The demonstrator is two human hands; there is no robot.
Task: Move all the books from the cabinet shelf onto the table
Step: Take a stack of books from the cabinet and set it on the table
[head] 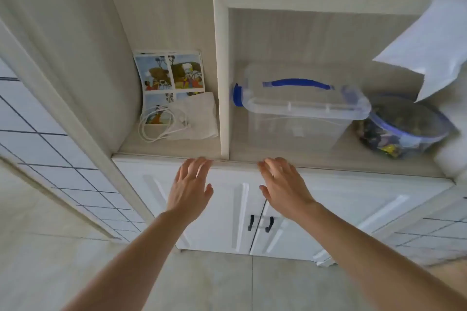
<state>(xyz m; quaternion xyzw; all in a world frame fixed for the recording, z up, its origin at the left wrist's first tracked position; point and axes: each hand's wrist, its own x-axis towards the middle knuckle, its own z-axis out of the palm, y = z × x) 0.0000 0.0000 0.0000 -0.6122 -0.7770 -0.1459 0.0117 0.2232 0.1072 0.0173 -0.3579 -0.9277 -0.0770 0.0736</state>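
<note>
Leaning against the back wall of the left open compartment, an illustrated book [169,76] is seen standing on the cabinet shelf [177,148], its cover showing coloured picture panels; its lower part is covered by a coiled white cable [158,125] and a folded white cloth [195,117] lying just in front of it. Both hands are held apart before the shelf's front edge, nothing being gripped; the left hand [190,185] is spread with fingers straight, fingertips near the edge below the book's compartment; the right hand [284,184] is likewise opened flat below the divider. In the right compartment a clear lidded box [300,111] with blue handle is set, a round tub [404,126] of dark contents beside it. Below, white cabinet doors [227,209] with black handles are shown closed.
</note>
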